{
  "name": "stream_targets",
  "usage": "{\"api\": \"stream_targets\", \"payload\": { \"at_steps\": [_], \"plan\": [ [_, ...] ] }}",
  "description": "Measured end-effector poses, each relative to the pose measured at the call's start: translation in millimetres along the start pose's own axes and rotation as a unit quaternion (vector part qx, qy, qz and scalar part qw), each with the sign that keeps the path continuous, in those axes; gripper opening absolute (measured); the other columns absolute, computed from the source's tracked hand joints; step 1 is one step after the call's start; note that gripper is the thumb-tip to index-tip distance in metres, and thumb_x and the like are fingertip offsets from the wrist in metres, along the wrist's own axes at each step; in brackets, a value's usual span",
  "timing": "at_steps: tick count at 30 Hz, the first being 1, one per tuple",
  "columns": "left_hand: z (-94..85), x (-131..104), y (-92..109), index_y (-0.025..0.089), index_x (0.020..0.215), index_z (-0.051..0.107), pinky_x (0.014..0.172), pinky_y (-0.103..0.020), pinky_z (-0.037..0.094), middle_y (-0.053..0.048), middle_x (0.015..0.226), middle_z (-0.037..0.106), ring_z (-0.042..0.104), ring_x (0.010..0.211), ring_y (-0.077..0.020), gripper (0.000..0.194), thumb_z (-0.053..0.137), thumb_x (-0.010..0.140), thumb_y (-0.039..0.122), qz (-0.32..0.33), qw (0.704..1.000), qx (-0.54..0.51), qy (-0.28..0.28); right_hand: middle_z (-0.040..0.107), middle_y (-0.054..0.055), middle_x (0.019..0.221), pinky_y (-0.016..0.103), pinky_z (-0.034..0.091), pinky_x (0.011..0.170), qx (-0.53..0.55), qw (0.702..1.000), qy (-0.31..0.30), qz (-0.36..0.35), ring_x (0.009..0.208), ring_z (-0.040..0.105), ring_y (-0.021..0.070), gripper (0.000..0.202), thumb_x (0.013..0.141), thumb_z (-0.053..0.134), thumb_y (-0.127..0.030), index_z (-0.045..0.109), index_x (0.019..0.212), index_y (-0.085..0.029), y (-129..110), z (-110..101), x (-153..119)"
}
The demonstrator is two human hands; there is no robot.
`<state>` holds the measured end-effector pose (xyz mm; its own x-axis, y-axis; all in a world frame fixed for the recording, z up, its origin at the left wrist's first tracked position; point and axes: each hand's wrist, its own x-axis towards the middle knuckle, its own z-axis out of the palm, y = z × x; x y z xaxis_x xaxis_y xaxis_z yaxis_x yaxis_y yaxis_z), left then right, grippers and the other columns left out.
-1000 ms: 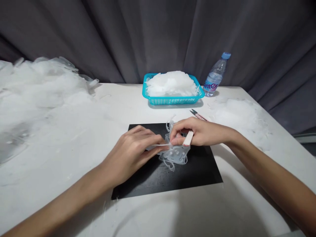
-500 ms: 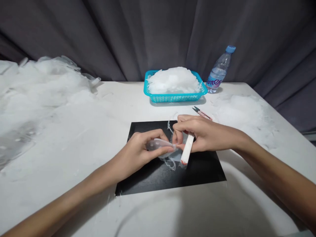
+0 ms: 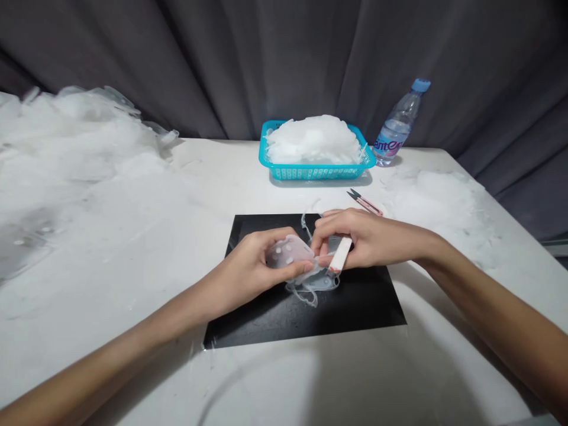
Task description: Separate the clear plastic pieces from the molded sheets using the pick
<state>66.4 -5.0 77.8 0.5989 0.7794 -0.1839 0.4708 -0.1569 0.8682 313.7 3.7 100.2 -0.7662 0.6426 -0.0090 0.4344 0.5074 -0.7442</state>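
Observation:
My left hand (image 3: pixel 251 266) is closed on a translucent, flexible molded piece (image 3: pixel 287 252) with several small holes, held above the black mat (image 3: pixel 261 322). The fingertips of my right hand (image 3: pixel 366 236) pinch together at that piece's right edge, close to my left thumb. Tucked in the right hand is a flat white stick (image 3: pixel 341 254) with a reddish mark at its lower end; its kind cannot be made out. Beneath the hands, thin clear trimmings (image 3: pixel 309 294) and another translucent piece (image 3: pixel 326 283) lie on the mat, partly hidden.
A turquoise basket (image 3: pixel 317 173) heaped with white translucent pieces stands at the back, beside a water bottle (image 3: pixel 394 133). Pink-handled thread snips (image 3: pixel 366 203) lie in front. Large piles of translucent pieces cover the left (image 3: pixel 80 142) and right (image 3: pixel 439 201) of the table.
The molded piece has turned so its holed face shows more. The white stick has tilted and looks shorter. Both hands stay close together, and the view has shifted slightly.

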Motion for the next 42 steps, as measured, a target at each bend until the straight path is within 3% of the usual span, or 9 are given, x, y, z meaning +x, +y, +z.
{"api": "stream_targets", "payload": {
  "at_steps": [7, 13, 19, 27, 33, 38, 42],
  "plan": [
    [1.1, 0.3, -0.6, 0.018, 0.091, 0.070, 0.060, -0.023, 0.042, 0.001, 0.074, 0.063, 0.055, 0.067, -0.0142, 0.032, 0.073, 0.090, 0.050, 0.001, 1.000, -0.016, -0.019, 0.070, 0.000, 0.090, 0.026, 0.045, 0.072, 0.090, 0.996, -0.025, 0.002, 0.080, 0.061, 0.0143, 0.003, 0.091, 0.069, -0.016, 0.069, 0.090, -0.018, 3.1, -2.0, 0.9],
    [4.9, 0.7, 1.0, 0.018, 0.085, 0.071, 0.059, -0.023, 0.041, 0.002, 0.070, 0.062, 0.054, 0.064, -0.0133, 0.028, 0.073, 0.088, 0.045, -0.016, 0.999, -0.039, -0.025, 0.070, 0.001, 0.091, 0.028, 0.043, 0.074, 0.006, 1.000, -0.020, -0.005, 0.084, 0.061, 0.0162, 0.005, 0.094, 0.068, -0.022, 0.067, 0.090, -0.020, 2.7, -1.0, 0.5],
    [9.0, 10.6, -12.3, 0.015, 0.076, 0.070, 0.057, -0.022, 0.040, 0.002, 0.068, 0.062, 0.053, 0.061, -0.0105, 0.036, 0.076, 0.088, 0.049, -0.038, 0.988, -0.145, -0.032, 0.068, 0.002, 0.095, 0.027, 0.039, 0.074, -0.084, 0.996, 0.011, -0.025, 0.085, 0.059, 0.0165, 0.013, 0.103, 0.062, -0.033, 0.064, 0.098, -0.021, 8.5, 3.0, -2.9],
    [4.5, 18.5, -23.0, 0.013, 0.091, 0.077, 0.063, -0.022, 0.050, -0.003, 0.079, 0.075, 0.064, 0.067, -0.0122, 0.031, 0.083, 0.084, 0.044, -0.100, 0.958, -0.267, 0.021, 0.067, 0.000, 0.091, 0.027, 0.036, 0.069, -0.133, 0.988, 0.072, -0.036, 0.076, 0.056, 0.0140, 0.006, 0.100, 0.058, -0.021, 0.062, 0.096, -0.020, 11.3, -3.0, -8.7],
    [5.8, 14.3, -29.1, 0.015, 0.094, 0.072, 0.061, -0.020, 0.049, -0.001, 0.077, 0.071, 0.062, 0.066, -0.0112, 0.034, 0.077, 0.089, 0.048, -0.052, 0.963, -0.262, 0.038, 0.064, 0.000, 0.087, 0.028, 0.040, 0.074, -0.119, 0.991, 0.052, -0.023, 0.078, 0.055, 0.0155, 0.006, 0.094, 0.062, -0.016, 0.061, 0.092, -0.021, 11.6, -16.1, -16.4],
    [10.8, 13.9, -25.6, 0.015, 0.092, 0.066, 0.053, -0.017, 0.040, 0.004, 0.068, 0.062, 0.051, 0.056, -0.0074, 0.033, 0.077, 0.089, 0.046, -0.006, 0.974, -0.220, 0.049, 0.069, 0.006, 0.112, 0.033, 0.044, 0.091, -0.069, 0.993, 0.080, -0.054, 0.105, 0.061, 0.0216, 0.012, 0.089, 0.066, -0.012, 0.058, 0.087, -0.021, 9.7, -6.3, -9.1],
    [8.2, 12.2, -22.0, 0.015, 0.090, 0.065, 0.050, -0.016, 0.038, 0.005, 0.065, 0.059, 0.050, 0.054, -0.0069, 0.029, 0.080, 0.087, 0.040, 0.018, 0.978, -0.203, 0.041, 0.068, 0.003, 0.101, 0.029, 0.045, 0.080, -0.002, 0.997, 0.072, -0.036, 0.088, 0.059, 0.0174, 0.012, 0.090, 0.070, -0.019, 0.060, 0.096, -0.022, 11.9, 7.4, -1.6]
  ]
}}
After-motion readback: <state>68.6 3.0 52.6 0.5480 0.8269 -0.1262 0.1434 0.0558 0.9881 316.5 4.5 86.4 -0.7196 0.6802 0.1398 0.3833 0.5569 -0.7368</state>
